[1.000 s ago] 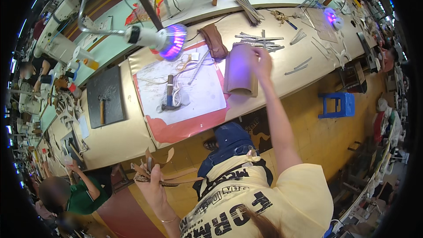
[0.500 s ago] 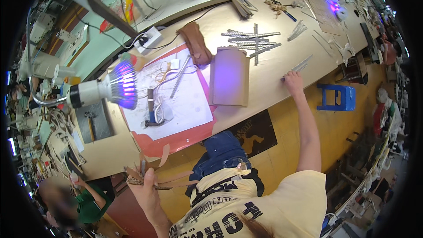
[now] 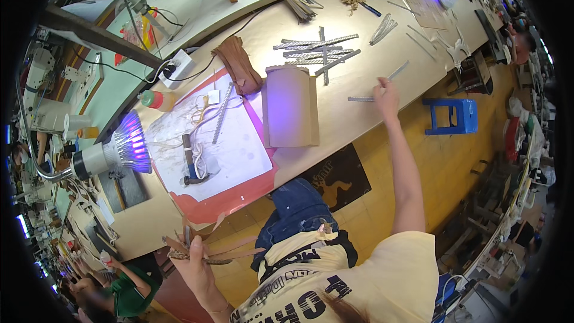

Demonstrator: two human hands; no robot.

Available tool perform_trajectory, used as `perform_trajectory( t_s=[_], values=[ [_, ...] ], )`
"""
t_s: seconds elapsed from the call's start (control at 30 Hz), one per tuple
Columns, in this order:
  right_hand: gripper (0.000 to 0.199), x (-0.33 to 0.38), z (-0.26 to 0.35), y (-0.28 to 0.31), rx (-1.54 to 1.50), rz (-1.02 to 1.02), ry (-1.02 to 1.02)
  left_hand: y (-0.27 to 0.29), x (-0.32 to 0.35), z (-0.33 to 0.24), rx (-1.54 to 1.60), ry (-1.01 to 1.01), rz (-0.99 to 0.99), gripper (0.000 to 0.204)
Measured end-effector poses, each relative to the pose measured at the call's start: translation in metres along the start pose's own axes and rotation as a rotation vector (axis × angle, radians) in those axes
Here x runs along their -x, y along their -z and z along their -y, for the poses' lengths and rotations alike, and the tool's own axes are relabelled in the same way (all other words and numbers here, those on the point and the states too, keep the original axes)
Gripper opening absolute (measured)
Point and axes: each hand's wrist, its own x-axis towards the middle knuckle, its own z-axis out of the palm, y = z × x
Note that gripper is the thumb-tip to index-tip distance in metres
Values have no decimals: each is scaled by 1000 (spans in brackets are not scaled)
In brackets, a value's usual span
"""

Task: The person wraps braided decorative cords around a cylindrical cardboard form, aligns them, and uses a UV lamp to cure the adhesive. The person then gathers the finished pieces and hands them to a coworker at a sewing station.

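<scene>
Near my body at the lower left, my left hand (image 3: 198, 258) is closed around a bundle of thin brown leather strips (image 3: 236, 249), whose ends stick out on both sides. My right hand (image 3: 386, 94) reaches over the table's near edge with its fingers pinched. A slim grey strip (image 3: 361, 99) points left from those fingers and seems held in them. Another grey strip (image 3: 399, 70) lies just beyond the fingertips; whether they touch it I cannot tell. Left of this hand stands a cardboard box (image 3: 291, 110), with a heap of grey braided strips (image 3: 320, 54) behind it.
A hammer (image 3: 190, 158) rests on white paper (image 3: 242, 170) over a red sheet. A lamp (image 3: 128, 143) hangs at the left. A brown cloth (image 3: 238, 66) lies behind the box. A blue stool (image 3: 451, 116) stands at the right. Another person in green (image 3: 131, 290) sits lower left.
My right hand has risen slightly from the small group of grey strips, and one strip now sticks out to its left. My left hand keeps its bundle. The whole view has shifted a little.
</scene>
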Motion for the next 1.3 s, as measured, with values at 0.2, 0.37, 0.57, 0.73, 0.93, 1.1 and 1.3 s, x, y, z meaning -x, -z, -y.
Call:
perform_trajectory(
  t_s=[0.2,0.37,0.57,0.73,0.93,1.1,1.3],
  values=[
    [28,-54,-118,5,-425,-302,-868,-14,0,3,-41,-18,-42,34],
    [35,-71,-144,4,-427,-297,-1004,-20,-4,6,-66,43,-18,41],
    [49,-101,-90,0,101,-221,-951,-40,-9,8,-138,56,26,42],
    [48,-108,-101,-19,311,-59,-815,-63,-7,-5,-203,121,27,43],
    [34,-107,-136,-35,282,-96,-576,-46,13,-6,-108,63,-102,16],
    [34,-77,31,20,-1423,81,-514,19,61,-9,54,82,-232,15],
    [26,173,344,44,-628,1890,14,122,156,43,231,17,-617,10]
  ],
)
